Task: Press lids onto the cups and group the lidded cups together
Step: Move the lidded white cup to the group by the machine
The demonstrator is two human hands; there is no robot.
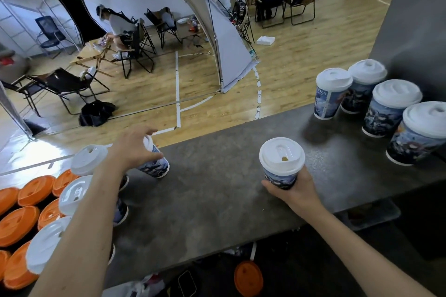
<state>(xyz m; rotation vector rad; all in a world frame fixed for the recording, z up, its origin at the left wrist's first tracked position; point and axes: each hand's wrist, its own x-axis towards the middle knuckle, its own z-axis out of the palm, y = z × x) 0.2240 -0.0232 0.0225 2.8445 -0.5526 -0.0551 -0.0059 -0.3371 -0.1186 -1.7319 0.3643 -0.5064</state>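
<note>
My right hand grips a blue printed cup with a white lid near the middle of the grey counter. My left hand is curled round another white-lidded cup at the counter's far left edge; its lid is mostly hidden by the hand. Several lidded cups stand grouped at the right end, by the wall. Three more white-lidded cups stand in a line at the left, partly hidden behind my left forearm.
Several orange lids lie spread at the counter's left end. One orange lid sits below the counter's near edge. Beyond the counter lies a wooden floor with folding chairs, a tent and seated people. A grey wall bounds the right.
</note>
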